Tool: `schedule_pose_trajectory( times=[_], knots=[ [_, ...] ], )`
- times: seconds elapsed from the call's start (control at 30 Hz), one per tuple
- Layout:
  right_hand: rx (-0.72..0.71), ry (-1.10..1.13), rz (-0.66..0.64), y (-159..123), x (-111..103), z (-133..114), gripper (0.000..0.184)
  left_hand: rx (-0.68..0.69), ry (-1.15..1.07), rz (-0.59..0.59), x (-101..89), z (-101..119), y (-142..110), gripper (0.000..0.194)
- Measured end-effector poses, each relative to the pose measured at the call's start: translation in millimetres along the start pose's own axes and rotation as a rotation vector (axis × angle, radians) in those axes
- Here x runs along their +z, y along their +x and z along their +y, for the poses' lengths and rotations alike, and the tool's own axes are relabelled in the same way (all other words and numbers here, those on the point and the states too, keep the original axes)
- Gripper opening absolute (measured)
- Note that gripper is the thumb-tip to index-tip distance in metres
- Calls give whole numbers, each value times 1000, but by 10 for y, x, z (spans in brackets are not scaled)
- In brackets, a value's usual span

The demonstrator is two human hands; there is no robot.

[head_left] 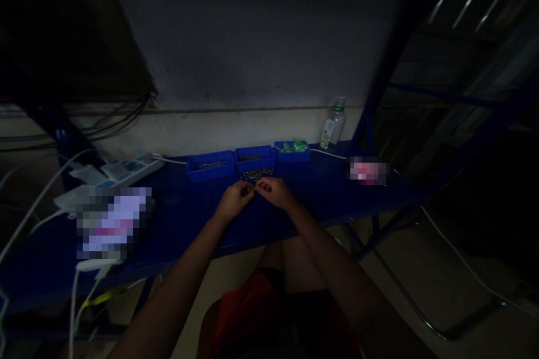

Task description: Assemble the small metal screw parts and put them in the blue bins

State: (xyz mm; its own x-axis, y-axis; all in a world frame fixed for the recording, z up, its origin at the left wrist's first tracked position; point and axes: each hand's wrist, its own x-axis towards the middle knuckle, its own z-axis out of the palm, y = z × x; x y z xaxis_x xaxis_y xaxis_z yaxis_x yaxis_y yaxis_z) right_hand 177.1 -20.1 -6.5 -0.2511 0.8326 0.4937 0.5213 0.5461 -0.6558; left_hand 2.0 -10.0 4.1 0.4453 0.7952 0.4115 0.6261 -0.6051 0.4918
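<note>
My left hand (236,198) and my right hand (274,192) meet fingertip to fingertip over the blue table, both with fingers pinched. Whatever sits between the fingertips is too small and dark to name. Just beyond them lies a loose pile of small metal parts (256,174), screw-like in shape. Behind the pile stand three blue bins: the left bin (202,175) holds thin silvery pieces (214,165), the middle bin (255,165) has small dark metal parts (250,159), and the right bin (290,156) contains crumpled green plastic (295,146).
A clear bottle (333,128) stands at the back right by the wall. A white power strip (126,174) with plugs and cables lies at the left. Two blurred-out objects rest on the blue table (181,219), one at each side. Blue metal posts frame both ends.
</note>
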Motion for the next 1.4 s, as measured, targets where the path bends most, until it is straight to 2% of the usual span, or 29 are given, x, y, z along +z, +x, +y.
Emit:
schedule_pose_trajectory(
  times=[0.43,0.6,0.7,0.87,1.0,1.17,1.27,1.33,1.4],
  knots=[
    [38,82,34,1,-20,-4,17,15,-55,29,-15,8,-2,28],
    [92,20,45,19,-2,32,18,-17,18,99,-62,1,24,28],
    [142,-32,42,26,7,57,19,-110,91,155,-167,-9,149,30],
    [141,-74,31,20,18,81,19,-267,254,186,-339,-28,566,35],
    [130,-79,26,15,33,94,18,-420,365,153,-326,-54,854,37],
    [131,-131,36,31,44,109,16,-479,431,88,-259,-49,969,44],
    [167,-238,136,42,34,107,15,-453,426,110,-275,-14,891,45],
    [175,-313,187,46,32,94,16,-367,368,104,-290,2,765,43],
    [162,-381,170,46,42,74,20,-234,260,49,-291,-5,602,40]
  ],
)
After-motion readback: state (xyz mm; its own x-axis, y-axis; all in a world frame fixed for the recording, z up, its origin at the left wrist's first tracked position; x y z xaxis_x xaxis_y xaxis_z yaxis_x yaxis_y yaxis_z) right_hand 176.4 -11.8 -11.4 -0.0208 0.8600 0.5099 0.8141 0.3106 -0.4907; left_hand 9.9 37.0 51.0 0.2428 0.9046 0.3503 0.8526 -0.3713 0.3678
